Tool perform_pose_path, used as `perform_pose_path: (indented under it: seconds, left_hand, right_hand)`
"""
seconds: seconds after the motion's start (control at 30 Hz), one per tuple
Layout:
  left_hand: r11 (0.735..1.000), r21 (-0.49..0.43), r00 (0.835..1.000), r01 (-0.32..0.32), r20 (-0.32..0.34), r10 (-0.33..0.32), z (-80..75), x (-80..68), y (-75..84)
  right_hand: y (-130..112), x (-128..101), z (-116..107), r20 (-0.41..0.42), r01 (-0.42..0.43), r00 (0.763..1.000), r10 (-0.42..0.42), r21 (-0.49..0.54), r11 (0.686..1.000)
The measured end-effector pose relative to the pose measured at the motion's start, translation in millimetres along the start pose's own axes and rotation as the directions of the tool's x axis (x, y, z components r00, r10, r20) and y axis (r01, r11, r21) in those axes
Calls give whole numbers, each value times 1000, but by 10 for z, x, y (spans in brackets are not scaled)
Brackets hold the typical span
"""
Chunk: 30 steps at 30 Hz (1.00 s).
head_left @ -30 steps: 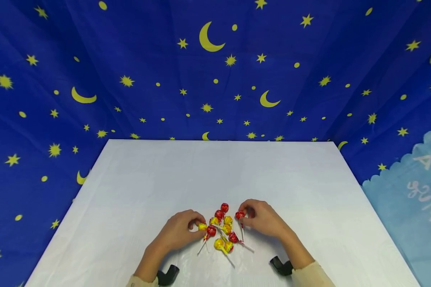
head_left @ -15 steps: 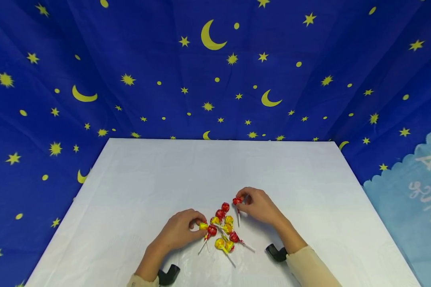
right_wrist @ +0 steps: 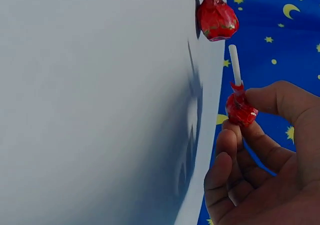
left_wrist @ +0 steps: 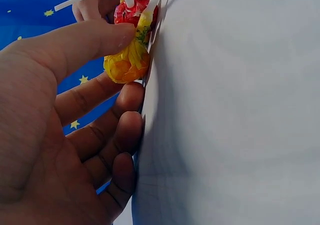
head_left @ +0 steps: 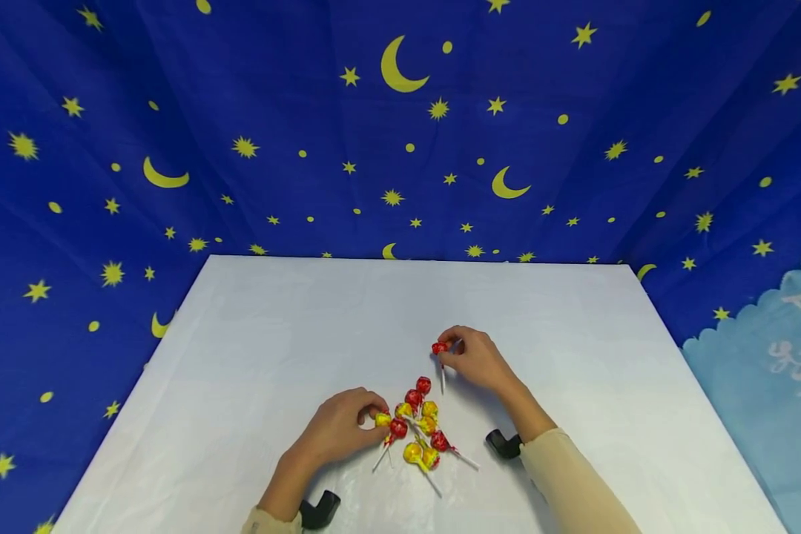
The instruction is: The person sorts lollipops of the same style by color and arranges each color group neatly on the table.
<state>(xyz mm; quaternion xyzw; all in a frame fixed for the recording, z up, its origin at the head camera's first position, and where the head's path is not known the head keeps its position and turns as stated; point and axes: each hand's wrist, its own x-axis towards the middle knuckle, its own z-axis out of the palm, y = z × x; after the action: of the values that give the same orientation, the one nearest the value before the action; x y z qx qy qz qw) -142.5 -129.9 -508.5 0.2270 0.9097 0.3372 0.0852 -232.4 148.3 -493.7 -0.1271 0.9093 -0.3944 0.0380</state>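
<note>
Between thumb and fingers my right hand pinches a red-wrapped lollipop by its head, the white stick pointing back toward me. It is held beyond the pile, just above the table. My left hand stays at the pile's left side, its thumb and index finger on a yellow lollipop. A red lollipop lies right beside those fingertips. Several more red and yellow lollipops are heaped together, among them a yellow one at the near side and a red one to the right.
All this lies on a white table. A blue cloth with yellow moons and stars hangs behind and at the sides. Black wrist-camera mounts show at both wrists. A light-blue panel with lettering is at the right.
My right hand has carried the red lollipop forward, away from the pile toward the table's far side. The left hand has kept its place on the yellow lollipop. The view has shifted slightly.
</note>
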Motion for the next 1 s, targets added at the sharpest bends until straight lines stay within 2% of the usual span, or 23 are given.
perform_pose_path:
  seconds: [0.33,0.67,0.83,1.0]
  left_hand:
    - [1000,8,1000,8,-19,-8,-2,0,20]
    - [1000,-8,1000,-3,-16,3,6,-7,-11]
    - [1000,-13,1000,-14,-22,13,5,-16,-22]
    - [999,-20,999,-26,-38,26,11,-10,-30]
  right_hand:
    - [27,330,1,-46,-24,999,24,-7,1000]
    - [39,643,-9,-21,-99,995,99,-9,995]
    - [26,809,-10,-45,-96,994,96,-10,995]
    - [0,939,-10,-36,-80,996,79,-49,996]
